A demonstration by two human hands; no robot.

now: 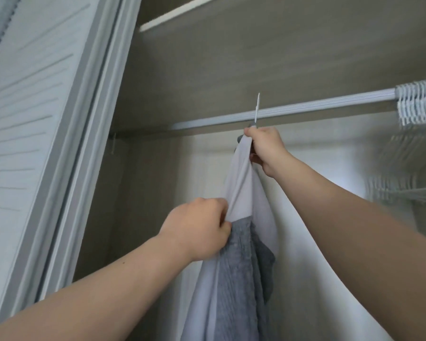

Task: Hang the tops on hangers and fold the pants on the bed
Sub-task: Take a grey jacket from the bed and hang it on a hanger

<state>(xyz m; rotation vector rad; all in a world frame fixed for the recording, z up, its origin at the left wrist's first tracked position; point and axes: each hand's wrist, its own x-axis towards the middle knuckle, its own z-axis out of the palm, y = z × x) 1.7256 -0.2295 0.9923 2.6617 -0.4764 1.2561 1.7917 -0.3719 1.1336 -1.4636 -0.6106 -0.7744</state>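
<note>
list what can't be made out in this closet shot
Head view:
hanger: only its hook shows; the rest is under the top and the right hand.
top: lower part cut off by the bottom edge.
left hand: fingertips hidden in the cloth.
spare hangers: blurred, cut by the right edge.

Both hands (202,225) grip top (241,193) at rail (305,108).

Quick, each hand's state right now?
Left hand: pinches the pale lilac and grey ribbed top.
Right hand: grips its collar below the white hanger hook.
</note>
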